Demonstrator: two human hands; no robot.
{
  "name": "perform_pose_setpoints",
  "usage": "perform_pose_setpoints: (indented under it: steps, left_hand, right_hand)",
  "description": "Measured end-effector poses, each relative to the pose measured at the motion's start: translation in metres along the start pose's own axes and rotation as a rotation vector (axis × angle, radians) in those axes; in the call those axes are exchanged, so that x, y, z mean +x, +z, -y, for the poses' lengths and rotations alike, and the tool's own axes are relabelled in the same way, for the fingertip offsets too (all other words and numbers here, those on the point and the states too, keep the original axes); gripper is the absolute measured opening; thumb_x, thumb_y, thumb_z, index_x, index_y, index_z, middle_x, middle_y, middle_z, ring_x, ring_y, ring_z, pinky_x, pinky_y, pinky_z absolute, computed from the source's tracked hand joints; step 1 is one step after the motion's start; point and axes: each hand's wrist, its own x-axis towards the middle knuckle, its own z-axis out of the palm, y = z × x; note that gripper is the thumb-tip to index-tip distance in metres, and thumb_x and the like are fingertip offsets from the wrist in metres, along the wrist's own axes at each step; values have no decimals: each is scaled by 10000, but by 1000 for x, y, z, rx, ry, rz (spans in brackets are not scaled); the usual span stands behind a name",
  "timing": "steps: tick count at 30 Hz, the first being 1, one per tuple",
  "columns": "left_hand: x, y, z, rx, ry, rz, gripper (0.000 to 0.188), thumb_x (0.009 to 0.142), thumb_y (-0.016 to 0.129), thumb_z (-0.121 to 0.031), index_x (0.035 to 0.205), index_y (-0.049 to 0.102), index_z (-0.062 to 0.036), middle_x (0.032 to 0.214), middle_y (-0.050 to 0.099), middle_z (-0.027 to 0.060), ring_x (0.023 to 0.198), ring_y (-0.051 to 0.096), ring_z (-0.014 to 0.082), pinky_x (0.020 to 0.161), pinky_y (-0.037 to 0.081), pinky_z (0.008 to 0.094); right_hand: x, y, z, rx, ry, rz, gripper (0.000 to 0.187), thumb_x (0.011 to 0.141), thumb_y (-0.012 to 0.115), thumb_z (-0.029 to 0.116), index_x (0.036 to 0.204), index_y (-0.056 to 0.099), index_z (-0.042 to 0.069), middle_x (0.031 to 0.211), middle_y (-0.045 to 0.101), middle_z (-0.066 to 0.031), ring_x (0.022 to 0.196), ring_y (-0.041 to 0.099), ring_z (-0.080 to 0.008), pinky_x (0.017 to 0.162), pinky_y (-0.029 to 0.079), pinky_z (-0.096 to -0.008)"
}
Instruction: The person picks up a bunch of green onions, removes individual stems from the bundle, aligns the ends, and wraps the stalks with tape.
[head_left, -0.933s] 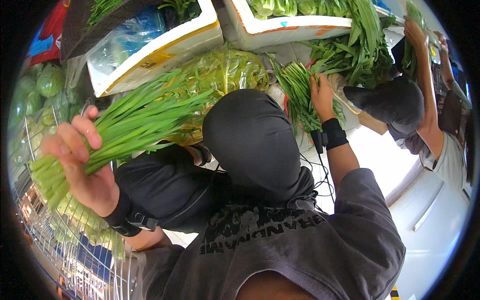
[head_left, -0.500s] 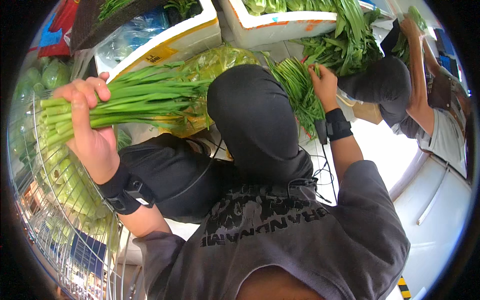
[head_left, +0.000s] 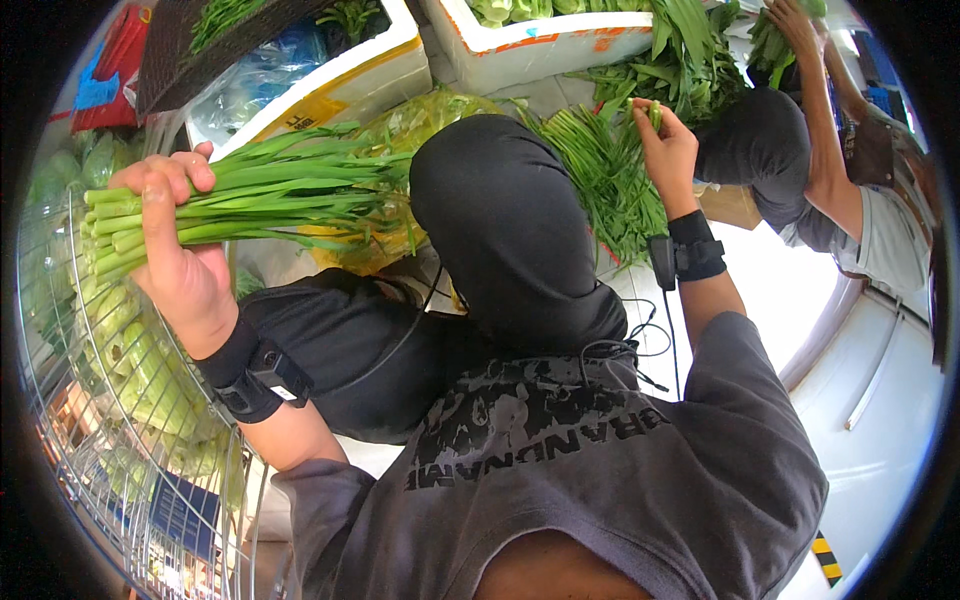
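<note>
At the left, my left hand [head_left: 190, 280] is closed round a thick bunch of garlic chives [head_left: 290, 195]. Their pale cut ends point left and the flat green leaves trail right toward my knee. My right hand [head_left: 672, 158] pinches a few short green stalk ends [head_left: 654, 114] between thumb and fingertips. It is raised at the right edge of a loose pile of thin green stalks [head_left: 590, 160] on the tiled floor, past my knee. Where the pinched stalks lead is hidden behind the fingers.
Foam boxes [head_left: 375, 80] of greens stand ahead, with a yellow plastic bag [head_left: 430, 108] beside my knee. Leafy greens [head_left: 690, 75] lie at the far right, near a crouching person [head_left: 850, 200] handling vegetables. A wire cart [head_left: 130, 420] holding bagged vegetables is close on my left.
My right hand has shifted right and slightly up, and stalk ends now show at its fingertips. My left hand stays nearly still with the chives. The other person's hands have risen.
</note>
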Motion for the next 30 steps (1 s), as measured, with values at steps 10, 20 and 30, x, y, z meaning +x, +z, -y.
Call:
perform_pose_setpoints:
  steps: [10, 20, 30]
  left_hand:
    - [1, -3, 1, 0, -7, -13, 82, 1012, 556, -123, 974, 507, -70, 845, 490, 41, 862, 563, 211, 1027, 431, 497]
    - [1, -1, 1, 5, 17, -13, 83, 1013, 554, -129, 976, 506, -72, 843, 478, 37, 861, 553, 211, 1019, 430, 496]
    - [-1, -2, -1, 0, 8, -6, 99, 1014, 561, -145, 962, 504, -85, 852, 468, 28, 868, 532, 201, 1035, 421, 487]
  right_hand:
    - [0, -17, 30, 199, -176, -204, 182, 950, 696, 127, 1105, 747, 45, 887, 742, -18, 774, 599, -20, 719, 500, -211]
    - [3, -49, 61, 313, -180, -163, 200, 981, 657, 116, 1147, 723, 25, 1003, 762, -49, 839, 637, -46, 746, 510, -227]
    - [-1, -35, 54, -332, -288, 263, 206, 958, 638, 140, 1114, 662, 7, 961, 676, -244, 911, 645, -441, 753, 528, -407]
